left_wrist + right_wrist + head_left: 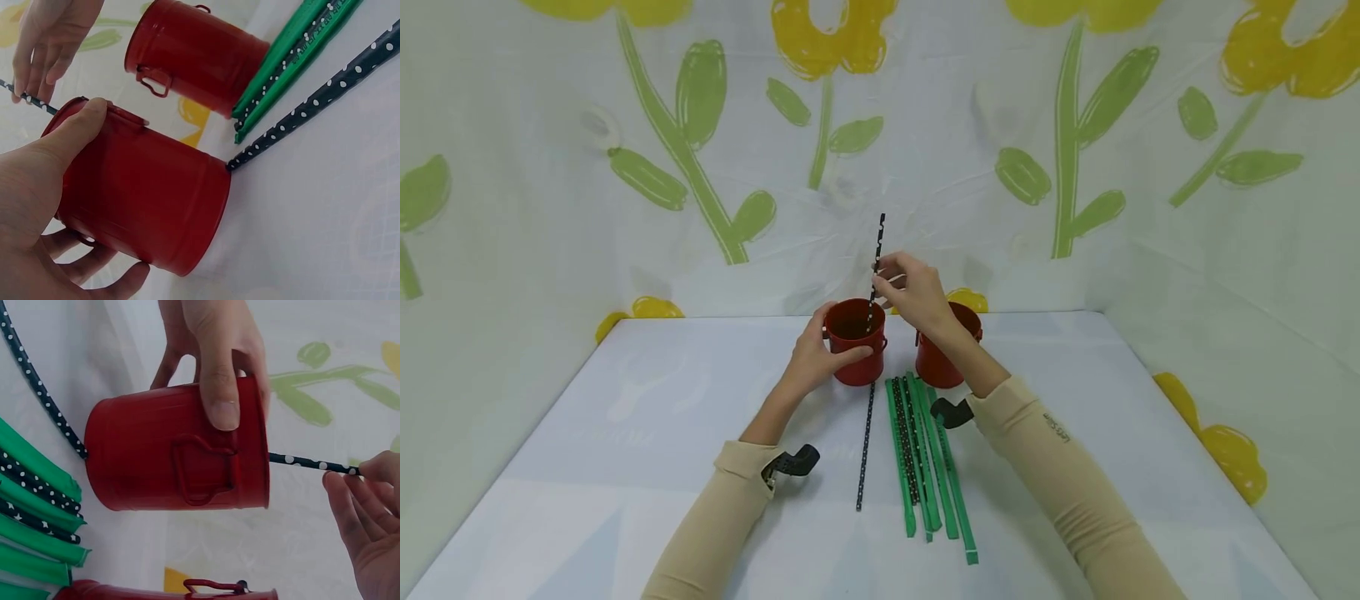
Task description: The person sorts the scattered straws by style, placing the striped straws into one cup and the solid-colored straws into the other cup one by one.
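My left hand (811, 358) grips a small red metal bucket (859, 367) upright on the table, its thumb across the front near the rim and its fingers round the far side. Over that bucket, my right hand (917, 293) pinches a black straw with white dots (880, 237) between thumb and fingertips. The straw stands nearly upright, its lower part down inside the bucket's mouth. In the right wrist view, the same straw (306, 463) runs from the rim to the pinching fingertips. Another dotted black straw (865, 450) lies on the table, one end at the bucket's base.
A second red bucket (938, 372) stands to the right, partly behind my right forearm. In front of it lies a row of long green strips (951, 492) mixed with several dotted black straws (904, 442). A white flower-printed cloth (925, 167) hangs behind the table.
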Demonstrator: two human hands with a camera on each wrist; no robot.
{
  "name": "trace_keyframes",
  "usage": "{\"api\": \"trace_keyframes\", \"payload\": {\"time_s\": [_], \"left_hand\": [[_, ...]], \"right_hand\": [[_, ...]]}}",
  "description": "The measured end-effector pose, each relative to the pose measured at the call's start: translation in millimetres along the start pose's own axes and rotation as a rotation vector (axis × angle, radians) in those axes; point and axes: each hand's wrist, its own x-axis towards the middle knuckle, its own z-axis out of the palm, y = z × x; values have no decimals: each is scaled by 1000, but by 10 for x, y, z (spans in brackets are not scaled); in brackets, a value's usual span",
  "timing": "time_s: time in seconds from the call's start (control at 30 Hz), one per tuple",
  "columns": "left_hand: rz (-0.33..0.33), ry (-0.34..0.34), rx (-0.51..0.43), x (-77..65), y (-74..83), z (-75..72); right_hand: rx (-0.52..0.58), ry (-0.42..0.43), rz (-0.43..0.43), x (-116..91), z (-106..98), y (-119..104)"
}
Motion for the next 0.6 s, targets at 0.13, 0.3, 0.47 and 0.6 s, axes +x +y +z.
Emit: {"api": "trace_keyframes", "payload": {"time_s": [0.13, 0.3, 0.47, 0.6], "left_hand": [[6, -2, 0, 20, 8, -10], [16, 1, 2, 29, 11, -12], [11, 8, -2, 16, 1, -7], [20, -4, -6, 8, -14, 8]], "right_hand": [[-35, -23, 17, 9, 45, 9], [-68, -28, 11, 9, 105, 21], [-81, -36, 10, -11, 146, 37], [-82, -48, 25, -42, 164, 55]]}}
